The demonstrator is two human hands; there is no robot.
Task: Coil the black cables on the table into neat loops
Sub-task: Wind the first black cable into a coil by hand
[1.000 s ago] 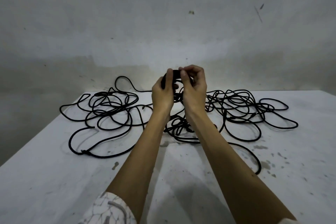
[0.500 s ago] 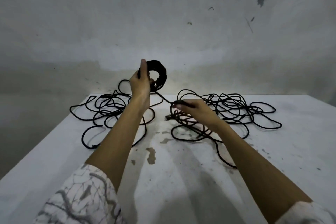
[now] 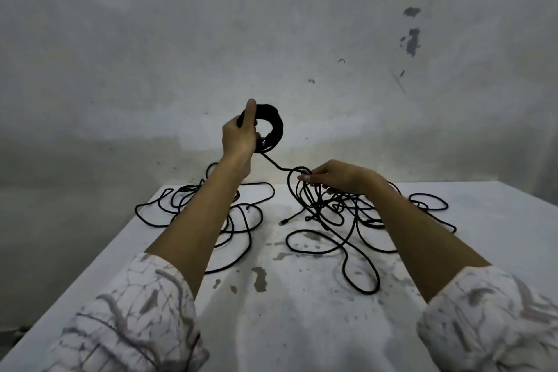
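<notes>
The left hand [image 3: 240, 136] grips a small tight coil [image 3: 273, 127] of black cable and holds it up above the white worktop [image 3: 302, 326]. From the coil one strand runs down to the right hand [image 3: 338, 177], whose fingers [image 3: 305, 178] pinch it over the loose black cables [image 3: 341, 220], which lie tangled on the worktop.

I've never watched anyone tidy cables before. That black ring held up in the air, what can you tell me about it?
The tight black ring-shaped cable coil is many turns of thin matte cord wound into a thick hoop with an open centre. The left hand grips its left side, thumb straight up, holding it upright above the white table. One strand trails from its bottom down to the right hand, which pinches it above the loose tangle.
</notes>
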